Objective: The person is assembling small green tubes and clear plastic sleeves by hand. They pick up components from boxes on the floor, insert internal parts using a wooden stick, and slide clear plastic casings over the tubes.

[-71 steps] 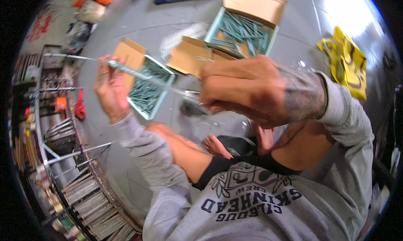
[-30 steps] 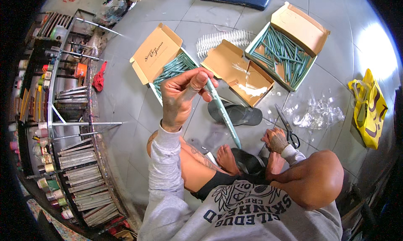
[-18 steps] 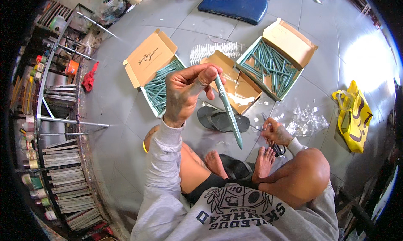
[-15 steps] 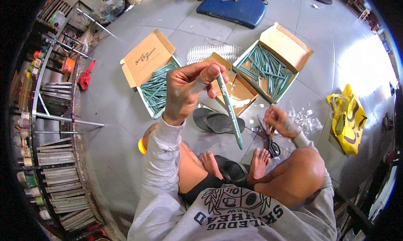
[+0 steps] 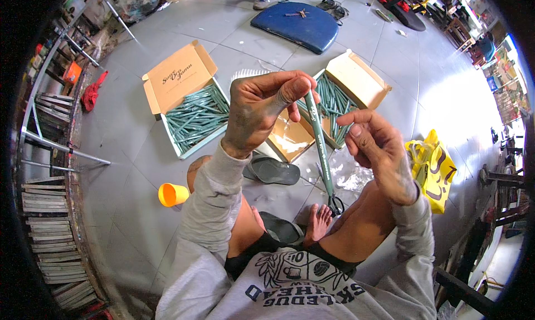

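My left hand (image 5: 253, 111) is closed, pinching the upper end of a slim green pen (image 5: 321, 144) with white print. The pen hangs down at a slight tilt over my feet. To its right my right hand (image 5: 382, 155) is raised, index finger stretched toward the pen and the other fingers loosely bent; I see nothing held in it. Scissors with black handles (image 5: 336, 205) lie on the floor by my foot, partly hidden behind the pen. Many similar green pens fill an open cardboard box (image 5: 181, 74) at left and another (image 5: 356, 80) at right.
Between the boxes sits a shallow cardboard tray (image 5: 287, 147), with clear plastic scraps (image 5: 354, 175) nearby. Around me are black sandals (image 5: 273, 170), an orange cup (image 5: 173, 194), a yellow bag (image 5: 437, 172) and a blue cushion (image 5: 295, 25). A metal-framed rack (image 5: 61, 147) stands along the left.
My right hand has left the scissors and risen toward the pen. My left hand has shifted slightly right with the pen. The view has turned, bringing the orange cup fully into sight.
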Demonstrator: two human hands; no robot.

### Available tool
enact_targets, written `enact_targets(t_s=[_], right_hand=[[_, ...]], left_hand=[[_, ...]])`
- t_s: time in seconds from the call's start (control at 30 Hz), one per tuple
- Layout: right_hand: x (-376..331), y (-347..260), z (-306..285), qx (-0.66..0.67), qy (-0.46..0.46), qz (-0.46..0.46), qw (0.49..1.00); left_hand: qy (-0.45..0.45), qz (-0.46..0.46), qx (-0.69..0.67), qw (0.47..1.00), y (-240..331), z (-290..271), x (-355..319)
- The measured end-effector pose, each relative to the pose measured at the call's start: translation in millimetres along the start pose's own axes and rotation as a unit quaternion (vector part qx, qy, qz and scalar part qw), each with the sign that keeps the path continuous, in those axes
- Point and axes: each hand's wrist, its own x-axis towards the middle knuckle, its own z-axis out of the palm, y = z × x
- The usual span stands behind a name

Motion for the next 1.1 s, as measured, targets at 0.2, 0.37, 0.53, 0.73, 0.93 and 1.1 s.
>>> enact_targets(t_s=[0.2,0.37,0.53,0.73,0.93,1.1], right_hand=[[-19,1,16,0.007,-0.092,0.001,0.996],[-14,11,21,0.014,-0.154,-0.022,0.988],[-11,10,18,0.049,-0.131,-0.001,0.990],[-10,26,16,0.107,-0.038,-0.121,0.986],[-11,25,24,-0.010,0.138,-0.309,0.941],[-14,32,33,-0.023,0.219,-0.310,0.925]], left_hand=[[0.019,0.015,0.002,1.000,-1,0,1],[0.053,0.034,0.023,0.998,-3,3,1],[-0.048,-0.047,-0.012,0.998,0,31,-15],[-0.040,-0.073,-0.064,0.994,-4,29,-17],[-0.050,-0.098,-0.074,0.991,-1,32,-16],[-0.057,-0.093,-0.010,0.994,0,31,-15]])
